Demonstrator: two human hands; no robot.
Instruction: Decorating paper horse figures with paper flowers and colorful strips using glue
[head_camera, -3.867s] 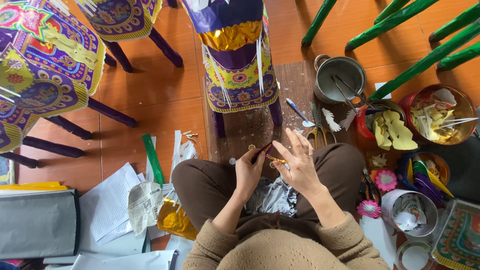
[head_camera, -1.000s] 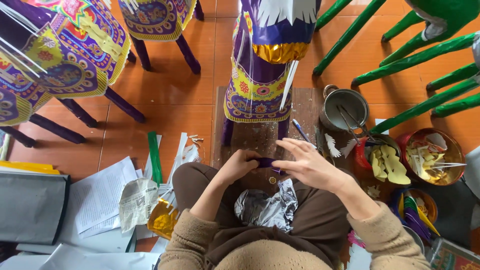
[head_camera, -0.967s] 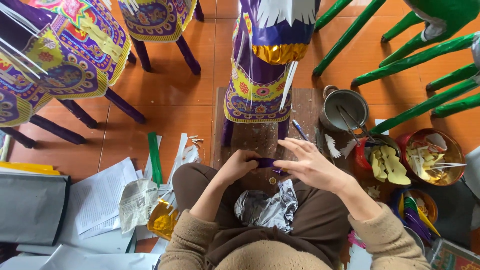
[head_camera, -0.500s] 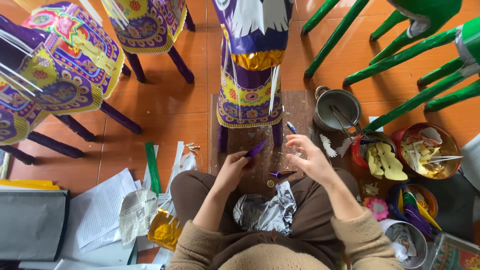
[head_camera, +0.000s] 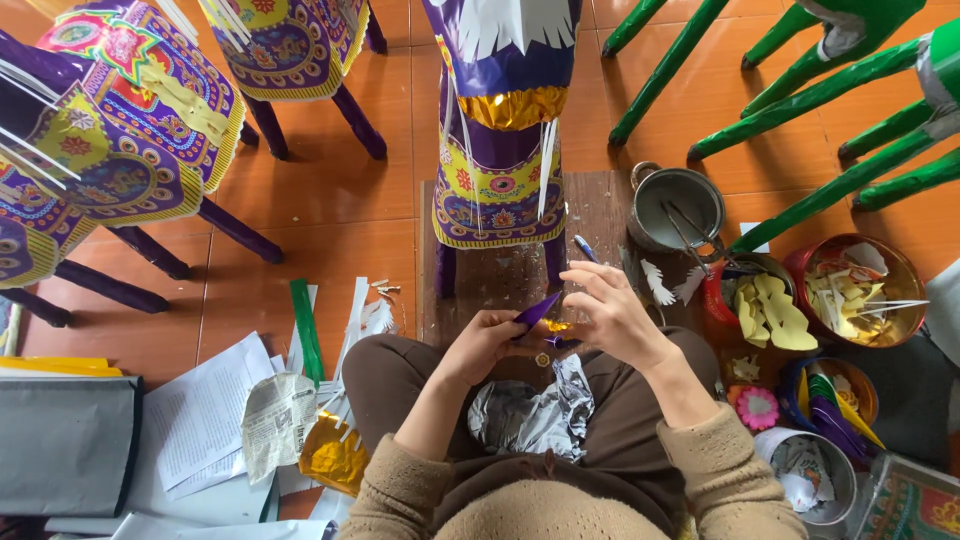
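My left hand pinches a small pointed purple paper piece above my lap. My right hand is beside it with fingers spread, touching a small gold-and-purple bit near the same piece. Crumpled silver foil lies on my lap under both hands. In front of my knees a purple paper horse figure with a gold collar and patterned saddle cloth stands on a wooden board.
A metal pot with sticks stands to the right of the board. Bowls of cut paper and coloured strips sit at right. Green paper legs stand top right, purple figures top left. Papers and gold foil litter the left floor.
My hands have come closer together and lower in view. The left hand now holds the purple piece with its point toward the right hand's fingers. The view has shifted slightly.
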